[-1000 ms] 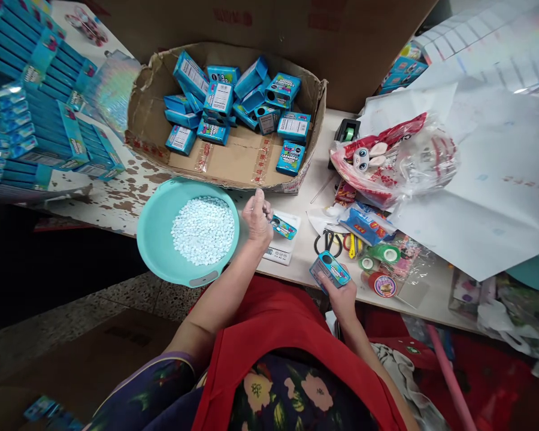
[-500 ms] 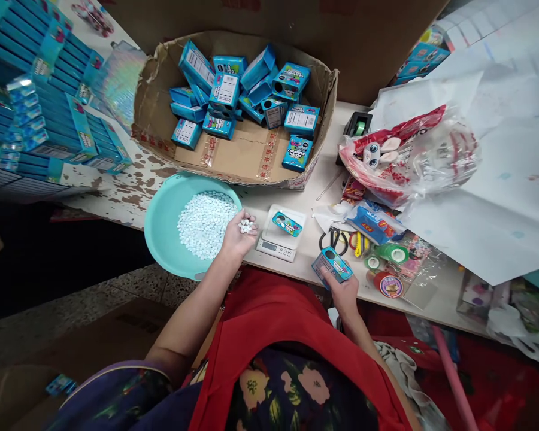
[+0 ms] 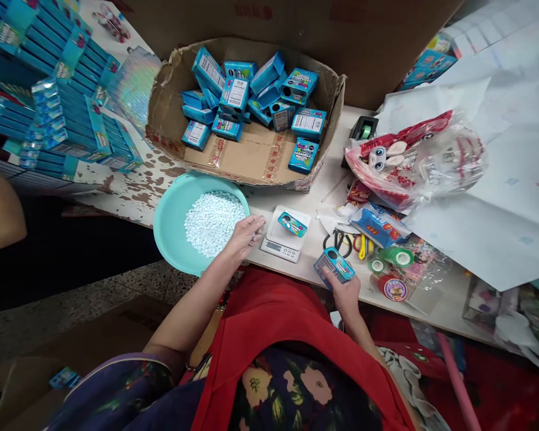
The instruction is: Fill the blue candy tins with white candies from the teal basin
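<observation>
From my end, I see the right hand (image 3: 347,292), right of centre and low in the frame, clamped around one blue box (image 3: 333,265), thumb across its face; the left hand (image 3: 245,237), near the middle, has its fingers curled together over what seem to be white pellets, how many I can't tell. I'd judge the box light and stiff-walled, glossy enough to slip and easily dented, so I'd hold it by its narrow sides, clear of the dark round spot. The pellets look hard, light and prone to scatter. I count one second box (image 3: 293,224) on one scale (image 3: 280,248) at centre, one green bowl (image 3: 167,222) left of it with uncountable pellets (image 3: 213,221), and roughly fifteen boxes, overlapping, in one cardboard tray (image 3: 247,159) at upper centre.
</observation>
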Demonstrator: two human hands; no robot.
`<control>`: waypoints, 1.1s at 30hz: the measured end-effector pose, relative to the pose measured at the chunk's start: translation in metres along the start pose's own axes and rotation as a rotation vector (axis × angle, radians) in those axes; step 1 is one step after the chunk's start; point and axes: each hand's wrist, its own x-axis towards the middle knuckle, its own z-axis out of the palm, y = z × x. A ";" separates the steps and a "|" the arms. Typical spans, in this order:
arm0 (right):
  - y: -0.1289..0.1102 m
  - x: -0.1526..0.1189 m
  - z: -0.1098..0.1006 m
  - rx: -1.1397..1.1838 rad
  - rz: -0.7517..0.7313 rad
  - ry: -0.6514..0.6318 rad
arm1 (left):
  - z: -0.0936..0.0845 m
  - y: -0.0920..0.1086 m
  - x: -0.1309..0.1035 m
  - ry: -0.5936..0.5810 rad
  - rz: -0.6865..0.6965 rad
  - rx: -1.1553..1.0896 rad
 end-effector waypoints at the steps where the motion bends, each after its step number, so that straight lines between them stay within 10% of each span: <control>1: 0.000 0.000 0.000 0.002 0.001 0.001 | 0.003 -0.002 -0.002 -0.014 -0.016 0.021; 16: 0.007 -0.009 0.003 0.074 0.021 0.011 | 0.040 0.012 0.020 -0.079 0.411 1.244; 23: 0.010 -0.011 0.004 0.109 0.038 0.015 | 0.038 0.005 0.029 -0.096 0.397 0.834; 28: 0.005 -0.011 0.006 0.098 0.053 0.021 | 0.035 0.010 0.027 -0.118 0.142 0.276; 33: 0.004 -0.010 0.007 0.079 0.037 0.014 | 0.026 0.013 0.020 -0.066 0.123 0.311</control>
